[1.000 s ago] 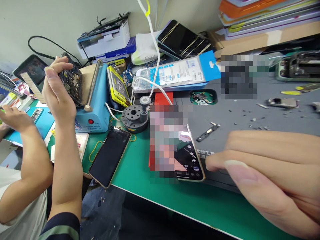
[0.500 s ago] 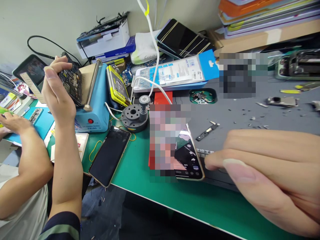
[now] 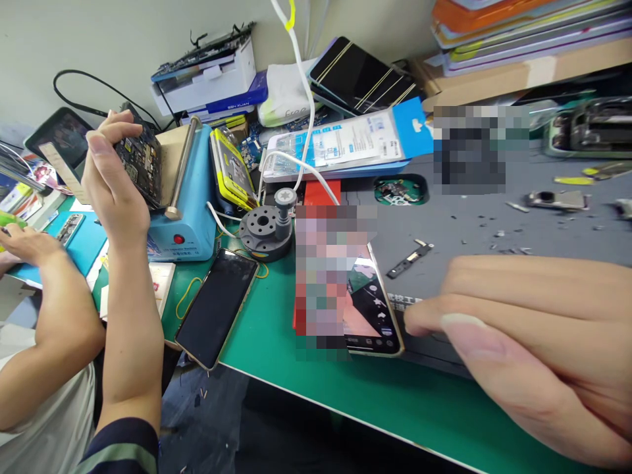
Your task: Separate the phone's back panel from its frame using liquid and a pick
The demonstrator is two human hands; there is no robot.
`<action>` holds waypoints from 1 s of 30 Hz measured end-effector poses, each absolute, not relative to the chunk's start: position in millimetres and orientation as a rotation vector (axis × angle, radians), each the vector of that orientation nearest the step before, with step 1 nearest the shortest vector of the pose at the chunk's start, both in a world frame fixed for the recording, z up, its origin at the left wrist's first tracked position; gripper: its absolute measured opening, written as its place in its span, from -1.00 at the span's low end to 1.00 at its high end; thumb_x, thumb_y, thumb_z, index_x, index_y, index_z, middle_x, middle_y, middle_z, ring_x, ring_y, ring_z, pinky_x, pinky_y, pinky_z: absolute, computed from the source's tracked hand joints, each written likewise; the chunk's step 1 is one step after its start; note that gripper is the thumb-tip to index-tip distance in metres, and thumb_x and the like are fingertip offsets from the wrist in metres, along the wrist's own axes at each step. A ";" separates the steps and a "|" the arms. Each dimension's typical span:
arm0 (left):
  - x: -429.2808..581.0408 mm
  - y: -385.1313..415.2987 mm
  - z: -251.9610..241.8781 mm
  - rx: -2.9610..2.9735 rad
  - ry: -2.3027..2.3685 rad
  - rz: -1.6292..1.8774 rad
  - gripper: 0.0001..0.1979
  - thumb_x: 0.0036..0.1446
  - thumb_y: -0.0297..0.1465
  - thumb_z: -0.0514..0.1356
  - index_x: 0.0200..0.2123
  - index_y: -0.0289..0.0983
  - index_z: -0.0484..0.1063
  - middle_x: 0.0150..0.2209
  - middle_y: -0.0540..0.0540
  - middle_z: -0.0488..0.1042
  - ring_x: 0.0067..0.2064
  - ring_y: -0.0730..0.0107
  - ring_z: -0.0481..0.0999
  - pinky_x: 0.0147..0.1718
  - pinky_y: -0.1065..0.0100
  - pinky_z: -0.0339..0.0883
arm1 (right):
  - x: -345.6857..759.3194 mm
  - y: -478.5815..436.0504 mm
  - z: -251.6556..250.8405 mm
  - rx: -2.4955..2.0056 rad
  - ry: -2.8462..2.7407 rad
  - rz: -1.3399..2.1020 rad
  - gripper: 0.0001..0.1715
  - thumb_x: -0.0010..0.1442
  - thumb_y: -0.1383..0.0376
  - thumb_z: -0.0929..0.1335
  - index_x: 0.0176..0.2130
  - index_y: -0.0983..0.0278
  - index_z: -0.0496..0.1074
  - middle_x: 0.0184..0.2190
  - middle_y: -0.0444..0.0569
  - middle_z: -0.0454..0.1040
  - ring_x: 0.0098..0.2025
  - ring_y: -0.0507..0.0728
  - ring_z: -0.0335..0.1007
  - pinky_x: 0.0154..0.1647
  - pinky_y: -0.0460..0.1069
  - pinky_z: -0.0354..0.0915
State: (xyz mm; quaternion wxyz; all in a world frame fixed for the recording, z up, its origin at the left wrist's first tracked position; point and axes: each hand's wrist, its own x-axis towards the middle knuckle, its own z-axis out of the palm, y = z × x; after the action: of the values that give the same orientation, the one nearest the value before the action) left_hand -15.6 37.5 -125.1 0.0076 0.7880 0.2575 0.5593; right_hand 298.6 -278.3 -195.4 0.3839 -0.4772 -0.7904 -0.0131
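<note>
On the left, my left hand (image 3: 114, 174) is raised with its fingers curled round an opened phone (image 3: 141, 161), whose dark inner parts face out. That phone stands tilted at the top of a blue machine (image 3: 190, 197) with a red switch and a metal bar. My right hand (image 3: 533, 342) is large in the right foreground, thumb and fingers pressed together; whatever is between them is hidden. Its fingertip is beside the edge of a lit phone (image 3: 368, 309), partly blurred out; I cannot tell whether they touch.
A dark phone (image 3: 217, 309) overhangs the green table's (image 3: 276, 355) front edge. A round grey holder (image 3: 264, 230) stands behind it. Small parts lie on the grey mat (image 3: 459, 230). A white cable (image 3: 309, 99) hangs down. Another person's arm (image 3: 54, 296) is at far left.
The picture on the lit phone's screen has shifted slightly. Both my hands stay in place; the other person's hand at far left has moved slightly.
</note>
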 end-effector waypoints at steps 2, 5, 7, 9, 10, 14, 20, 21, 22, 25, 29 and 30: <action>-15.4 37.1 -125.0 2.463 0.829 1.734 -0.07 0.51 0.37 -0.11 0.00 -0.28 0.72 0.09 -0.16 0.71 0.38 0.08 0.65 0.67 -0.17 0.28 | 297.6 -279.3 -193.9 -1.253 -2.014 -0.045 -0.68 0.58 0.41 0.19 -0.17 0.11 0.40 -0.49 -0.09 0.36 -0.47 0.17 0.24 -0.40 0.12 0.22; -13.9 34.3 -125.0 2.452 0.829 1.730 -0.09 0.52 0.36 -0.10 0.00 -0.28 0.72 0.10 -0.16 0.69 0.39 0.08 0.64 0.68 -0.16 0.25 | 297.2 -280.0 -192.8 -1.279 -2.018 -0.051 -0.63 0.61 0.38 0.18 -0.21 0.11 0.43 -0.49 -0.07 0.35 -0.46 0.17 0.24 -0.40 0.12 0.24; -13.4 33.0 -125.2 2.437 0.801 1.733 -0.11 0.53 0.33 -0.08 0.01 -0.31 0.73 0.11 -0.20 0.69 0.39 0.07 0.63 0.67 -0.15 0.25 | 297.9 -279.6 -193.9 -1.253 -2.021 -0.043 -0.63 0.64 0.36 0.17 -0.19 0.11 0.42 -0.49 -0.08 0.35 -0.46 0.17 0.23 -0.40 0.12 0.23; -13.7 33.3 -125.6 2.436 0.769 1.737 -0.12 0.55 0.30 -0.07 0.01 -0.33 0.72 0.12 -0.23 0.70 0.38 0.07 0.63 0.67 -0.15 0.24 | 298.9 -278.6 -195.8 -1.224 -2.020 -0.041 -0.65 0.65 0.35 0.16 -0.16 0.10 0.41 -0.49 -0.09 0.34 -0.46 0.17 0.22 -0.41 0.12 0.21; -14.2 33.9 -125.8 2.442 0.759 1.738 -0.12 0.56 0.29 -0.08 0.01 -0.34 0.73 0.12 -0.23 0.70 0.38 0.07 0.64 0.67 -0.16 0.25 | 299.3 -278.1 -196.6 -1.216 -2.018 -0.042 -0.66 0.65 0.35 0.16 -0.14 0.10 0.40 -0.48 -0.10 0.34 -0.47 0.18 0.22 -0.41 0.12 0.21; -15.5 35.4 -126.2 2.456 0.747 1.738 -0.14 0.58 0.27 -0.07 0.03 -0.34 0.73 0.13 -0.24 0.72 0.38 0.06 0.65 0.66 -0.15 0.27 | 299.5 -276.8 -197.2 -1.204 -2.019 -0.045 -0.70 0.64 0.37 0.16 -0.11 0.09 0.36 -0.49 -0.13 0.33 -0.48 0.18 0.20 -0.41 0.11 0.20; -14.4 35.3 -125.6 2.455 0.751 1.759 -0.15 0.56 0.28 -0.06 0.00 -0.29 0.75 0.12 -0.19 0.74 0.36 0.10 0.66 0.64 -0.12 0.31 | 298.5 -276.7 -194.6 -1.202 -2.017 -0.032 -0.70 0.67 0.36 0.16 -0.12 0.09 0.33 -0.49 -0.13 0.31 -0.48 0.17 0.18 -0.42 0.11 0.16; -14.9 36.1 -125.5 2.455 0.750 1.759 -0.15 0.56 0.28 -0.06 0.00 -0.29 0.75 0.12 -0.18 0.74 0.36 0.10 0.66 0.64 -0.13 0.31 | 298.7 -277.0 -194.7 -1.203 -2.019 -0.031 -0.71 0.67 0.35 0.16 -0.11 0.09 0.33 -0.49 -0.13 0.32 -0.48 0.17 0.18 -0.42 0.11 0.16; -15.7 37.2 -125.5 2.458 0.751 1.753 -0.14 0.56 0.29 -0.06 0.00 -0.30 0.74 0.12 -0.18 0.74 0.36 0.10 0.65 0.64 -0.14 0.30 | 299.0 -277.3 -194.9 -1.207 -2.021 -0.029 -0.70 0.67 0.35 0.16 -0.11 0.09 0.34 -0.49 -0.13 0.32 -0.48 0.17 0.18 -0.41 0.11 0.16; -18.6 40.2 -125.7 2.471 0.760 1.708 -0.09 0.54 0.32 -0.09 0.03 -0.35 0.72 0.12 -0.21 0.71 0.39 0.07 0.63 0.67 -0.18 0.23 | 300.3 -278.4 -196.1 -1.224 -2.026 -0.020 -0.68 0.69 0.32 0.13 -0.10 0.09 0.35 -0.49 -0.13 0.34 -0.46 0.17 0.18 -0.40 0.09 0.17; -19.9 41.0 -126.4 2.466 0.754 1.691 -0.07 0.54 0.32 -0.10 0.05 -0.39 0.70 0.14 -0.24 0.68 0.41 0.06 0.62 0.70 -0.18 0.19 | 300.7 -278.9 -197.2 -1.229 -2.024 -0.031 -0.65 0.69 0.32 0.11 -0.09 0.09 0.37 -0.48 -0.12 0.36 -0.45 0.17 0.19 -0.39 0.09 0.18; -19.6 40.7 -126.5 2.468 0.749 1.699 -0.08 0.55 0.31 -0.10 0.04 -0.38 0.70 0.14 -0.24 0.69 0.41 0.07 0.62 0.69 -0.18 0.20 | 300.6 -278.8 -197.2 -1.230 -2.023 -0.032 -0.66 0.69 0.32 0.12 -0.09 0.09 0.37 -0.48 -0.12 0.36 -0.45 0.17 0.20 -0.39 0.09 0.19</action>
State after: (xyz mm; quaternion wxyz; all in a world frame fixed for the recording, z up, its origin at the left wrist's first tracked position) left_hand -19.6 40.7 -126.5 0.0265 0.7989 0.2424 0.5498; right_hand 300.6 -278.8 -197.2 0.3774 -0.4812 -0.7911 -0.0127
